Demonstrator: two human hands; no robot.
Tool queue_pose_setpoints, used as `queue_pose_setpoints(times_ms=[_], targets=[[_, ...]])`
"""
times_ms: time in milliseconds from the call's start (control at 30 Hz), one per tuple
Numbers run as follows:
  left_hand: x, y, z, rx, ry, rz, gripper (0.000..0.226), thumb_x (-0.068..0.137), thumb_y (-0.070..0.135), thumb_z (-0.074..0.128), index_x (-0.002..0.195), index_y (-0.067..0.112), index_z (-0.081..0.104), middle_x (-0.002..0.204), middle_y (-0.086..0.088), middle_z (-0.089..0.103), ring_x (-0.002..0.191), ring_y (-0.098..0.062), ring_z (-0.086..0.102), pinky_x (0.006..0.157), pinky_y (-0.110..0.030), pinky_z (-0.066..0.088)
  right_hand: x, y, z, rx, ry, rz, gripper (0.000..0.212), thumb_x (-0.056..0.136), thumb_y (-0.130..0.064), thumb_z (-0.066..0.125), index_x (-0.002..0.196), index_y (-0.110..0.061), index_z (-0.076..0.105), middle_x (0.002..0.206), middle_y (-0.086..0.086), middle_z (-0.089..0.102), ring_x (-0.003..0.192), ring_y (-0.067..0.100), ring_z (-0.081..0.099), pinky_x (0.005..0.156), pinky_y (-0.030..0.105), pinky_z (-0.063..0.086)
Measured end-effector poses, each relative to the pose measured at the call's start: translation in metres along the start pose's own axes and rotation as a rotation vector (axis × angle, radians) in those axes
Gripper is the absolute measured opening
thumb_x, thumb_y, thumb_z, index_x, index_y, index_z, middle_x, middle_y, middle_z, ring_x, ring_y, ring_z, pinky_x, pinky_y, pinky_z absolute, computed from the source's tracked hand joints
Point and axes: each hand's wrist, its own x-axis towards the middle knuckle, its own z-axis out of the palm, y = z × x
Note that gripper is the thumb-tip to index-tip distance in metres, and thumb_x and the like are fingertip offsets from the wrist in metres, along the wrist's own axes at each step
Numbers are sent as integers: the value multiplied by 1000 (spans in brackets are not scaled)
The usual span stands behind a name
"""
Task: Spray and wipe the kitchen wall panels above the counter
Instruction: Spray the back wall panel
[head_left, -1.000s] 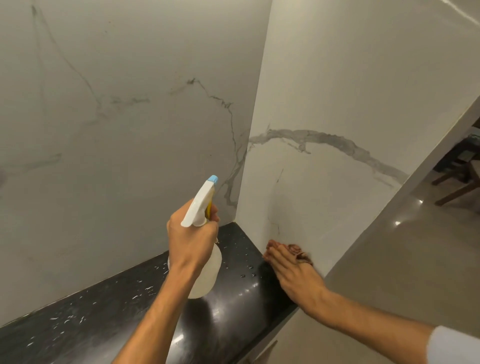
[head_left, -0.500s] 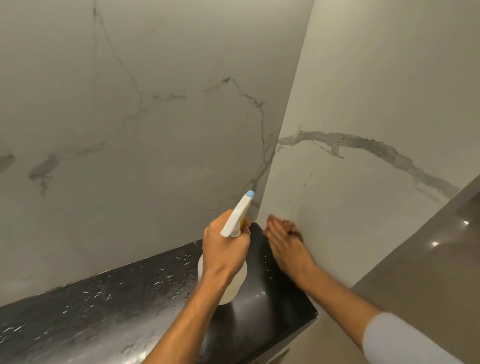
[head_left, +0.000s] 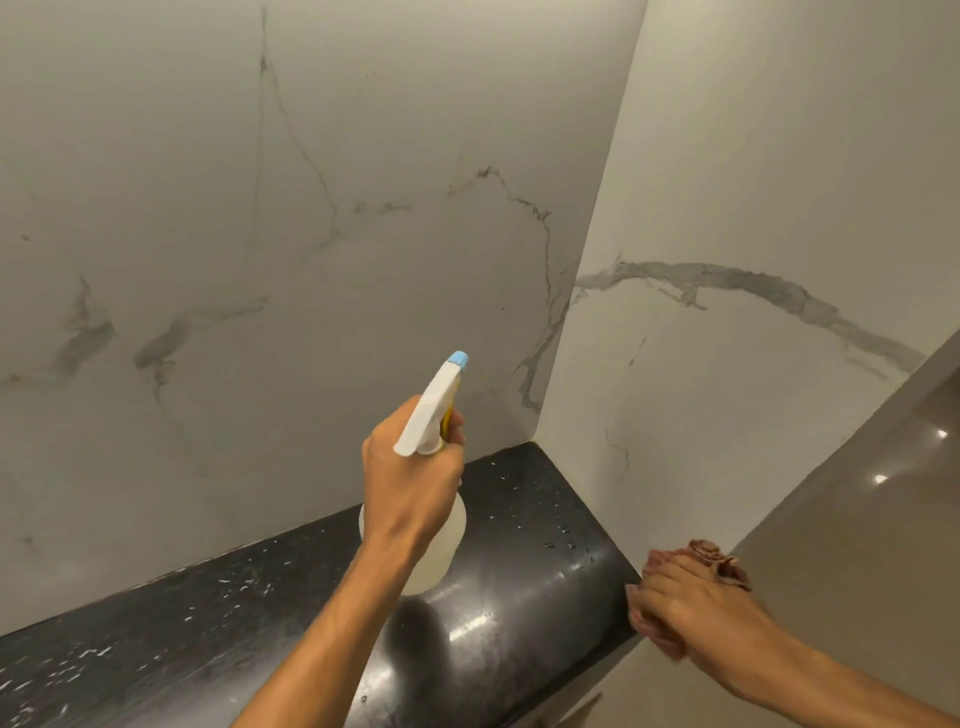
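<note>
A: Panels (head_left: 322, 260) meet in a corner above the counter (head_left: 524, 613). Where's the bottle?

B: Left hand (head_left: 410, 488) has fingers wrapped round the spray bottle (head_left: 436, 540) over the counter's right end. Right hand (head_left: 696, 608) presses a cloth (head_left: 714, 558), fingers together, against the side panel (head_left: 753, 364) by the counter's front corner.

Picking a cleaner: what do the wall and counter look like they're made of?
Wall: looks like white marble or a marble-look slab, grey veins, soft sheen. Counter: black speckled stone, perhaps granite, polished, glossy highlights and beaded droplets.
</note>
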Motion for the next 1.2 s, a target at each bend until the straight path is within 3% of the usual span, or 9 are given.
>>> queue_pose_setpoints(times_ms=[167,300,400,500,633,833,1000,1100,1200], targets=[[20,32,-18,-51,116,52,26,78,-8,61,78,17,67,76,-3,68,73,-21,66,65,-43,57,37,-30,-27,1046,171,401,36,101,-9,54,100,-40,73,96,-22,75,94,-5,68,78,10,49],[51,80,-29,-62,143,160,16,67,-1,56,73,11,65,68,-11,66,67,-40,65,61,-54,55,73,-46,-30,1725,235,541,29,96,6,51,100,-13,72,95,12,78,81,20,77,61,21,60],[82,117,-34,-46,157,186,13,57,-3,52,60,6,60,52,-8,61,51,-37,63,51,-52,54,97,-58,-35,2014,221,499,23,86,9,55,104,3,68,95,26,75,76,34,76,58,34,62],[108,146,-33,24,225,179,8,59,-3,52,57,1,58,47,-10,57,48,-38,63,51,-54,56,111,-59,-39,2072,133,446,36,73,0,63,107,6,71,104,27,73,89,38,75,76,41,57],[123,165,-26,49,186,158,20,54,2,49,68,4,64,70,-23,67,67,-43,68,58,-56,57,112,-51,-47,2099,49,415,28,70,-5,67,96,2,77,104,23,75,90,36,75,65,34,61],[128,152,-12,259,202,127,33,53,16,45,74,0,66,67,-22,67,67,-43,67,62,-52,59,119,-26,-47,2102,47,461,19,97,5,51,101,0,69,99,17,77,88,31,74,84,38,49],[111,118,-12,226,66,38,23,49,7,47,65,7,64,61,-20,64,55,-33,60,55,-54,55,122,-18,-31,2129,-32,496,23,99,6,47,93,-2,68,90,14,78,71,26,77,52,27,60],[102,98,-20,230,190,8,21,51,10,46,66,-1,57,67,-30,59,53,-29,48,54,-53,52,123,-21,-22,2143,-87,504,24,101,6,45,93,-2,66,89,15,78,70,27,77,55,30,60],[90,83,-29,129,175,-23,24,49,5,47,66,10,62,62,-11,65,59,-35,57,49,-40,46,122,-24,-19,2088,-113,506,26,102,2,47,90,-6,68,88,11,79,70,22,77,52,23,58]])
